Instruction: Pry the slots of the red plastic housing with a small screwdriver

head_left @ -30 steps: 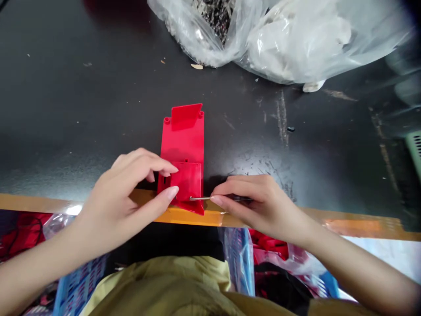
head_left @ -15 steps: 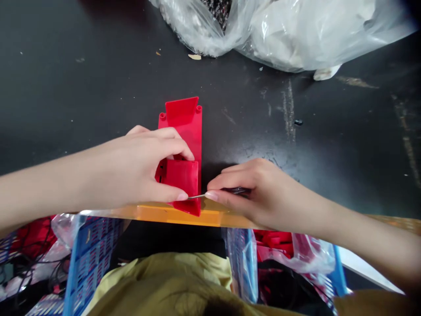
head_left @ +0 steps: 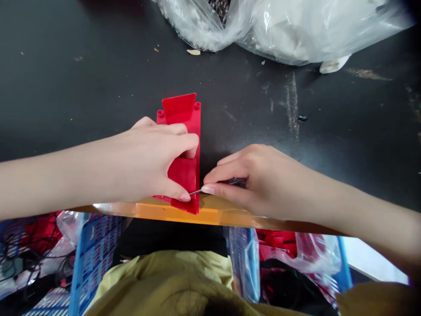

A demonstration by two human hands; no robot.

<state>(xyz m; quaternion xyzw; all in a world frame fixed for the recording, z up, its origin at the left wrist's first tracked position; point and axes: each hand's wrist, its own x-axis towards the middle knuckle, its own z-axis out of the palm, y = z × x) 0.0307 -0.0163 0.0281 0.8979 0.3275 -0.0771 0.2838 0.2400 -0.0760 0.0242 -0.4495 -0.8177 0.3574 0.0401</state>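
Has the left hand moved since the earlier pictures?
Yes: the left hand has moved toward the person's right, its fingertips now farther from the orange-taped table edge and wrapped over the red plastic panel.

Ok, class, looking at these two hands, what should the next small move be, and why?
Probably the right hand should ease the thin metal pin slightly further in: its tip lies over the red plastic flap by the left thumb, while the left hand holds the flap steady.

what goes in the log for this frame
left hand: grips red plastic panel | right hand: pinches metal pick, tip at panel
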